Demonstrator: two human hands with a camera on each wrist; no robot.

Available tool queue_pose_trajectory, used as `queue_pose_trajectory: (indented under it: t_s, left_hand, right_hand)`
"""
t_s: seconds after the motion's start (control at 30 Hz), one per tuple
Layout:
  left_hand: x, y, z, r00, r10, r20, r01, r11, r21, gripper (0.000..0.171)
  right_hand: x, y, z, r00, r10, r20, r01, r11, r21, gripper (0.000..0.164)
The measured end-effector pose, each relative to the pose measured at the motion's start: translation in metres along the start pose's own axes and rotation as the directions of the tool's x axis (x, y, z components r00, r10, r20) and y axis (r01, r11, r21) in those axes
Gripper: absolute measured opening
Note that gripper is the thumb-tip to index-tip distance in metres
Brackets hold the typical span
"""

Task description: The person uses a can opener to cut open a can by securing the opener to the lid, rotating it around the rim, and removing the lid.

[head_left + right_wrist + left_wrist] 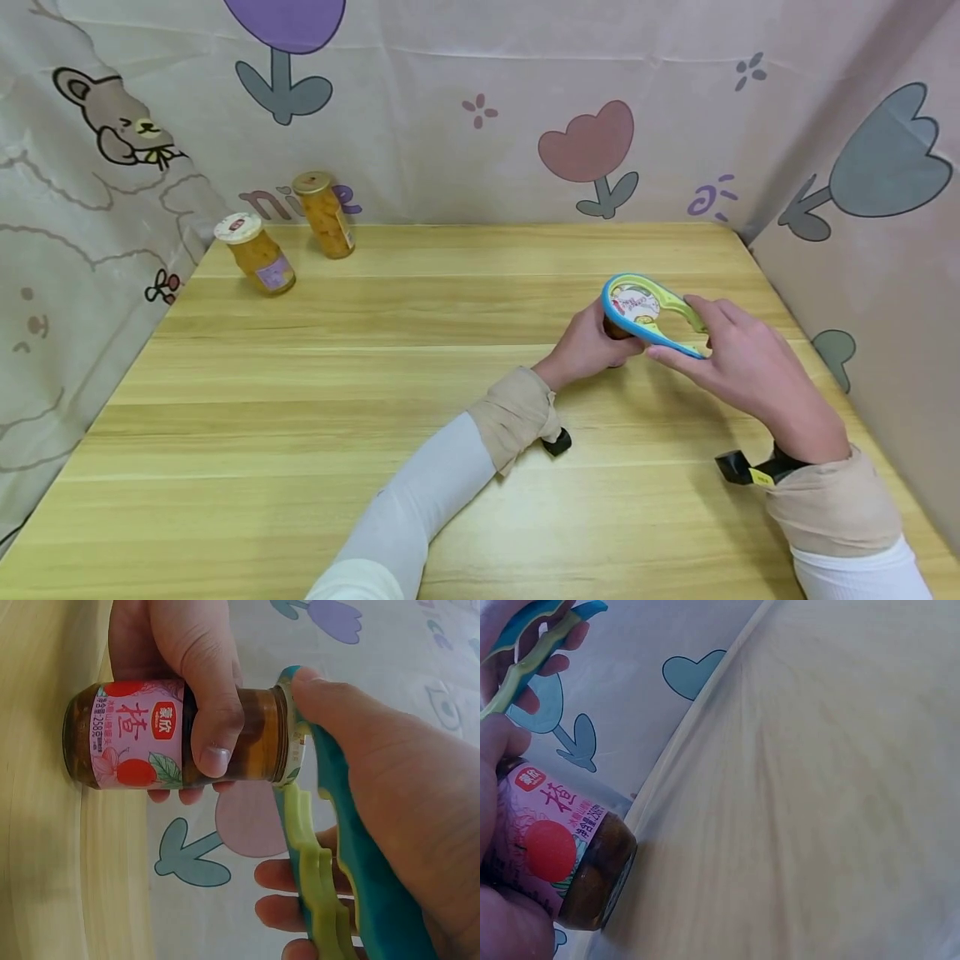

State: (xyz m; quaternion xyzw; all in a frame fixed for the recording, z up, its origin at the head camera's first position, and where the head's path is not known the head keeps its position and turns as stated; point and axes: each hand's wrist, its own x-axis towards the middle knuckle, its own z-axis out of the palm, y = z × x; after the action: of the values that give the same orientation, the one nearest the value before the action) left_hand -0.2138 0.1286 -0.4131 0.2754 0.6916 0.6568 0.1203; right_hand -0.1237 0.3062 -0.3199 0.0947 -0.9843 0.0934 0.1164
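A glass jar with brown contents and a pink label (139, 735) is at the right of the wood-grain counter (300, 467), its body held in the left grip (588, 346). The right grip (757, 367) holds the parted handles of a blue-and-green plastic opener (367, 862), whose loop surrounds the white printed lid (633, 304). Ideally, the loop sits level and snug on the lid's edge, the squeeze comes evenly before any twist, and the left grip stays firm below, its fingers clear of the loop.
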Motion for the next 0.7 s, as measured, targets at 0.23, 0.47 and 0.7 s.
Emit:
queue_pose_trajectory:
  t_s: [0.23, 0.47, 0.7]
  left_hand:
    - [-0.0004, -0.0007, -0.0002, 1.0, 0.003, 0.009, -0.003, 1.0, -0.018, 0.057]
    - [-0.0021, 0.0, -0.0019, 1.0, 0.011, 0.028, -0.01, 0.999, -0.033, 0.058]
    - [-0.002, 0.0024, -0.0016, 0.999, 0.007, 0.034, -0.006, 0.999, -0.043, 0.056]
  right_hand:
    - [0.0, -0.0013, 0.0023, 1.0, -0.012, -0.016, 0.012, 1.0, -0.008, 0.087]
    - [-0.001, -0.0008, 0.0041, 0.999, -0.035, -0.022, 0.036, 0.999, 0.005, 0.083]
    - [-0.0015, 0.0, 0.0043, 0.998, -0.053, -0.031, 0.053, 0.999, -0.004, 0.084]
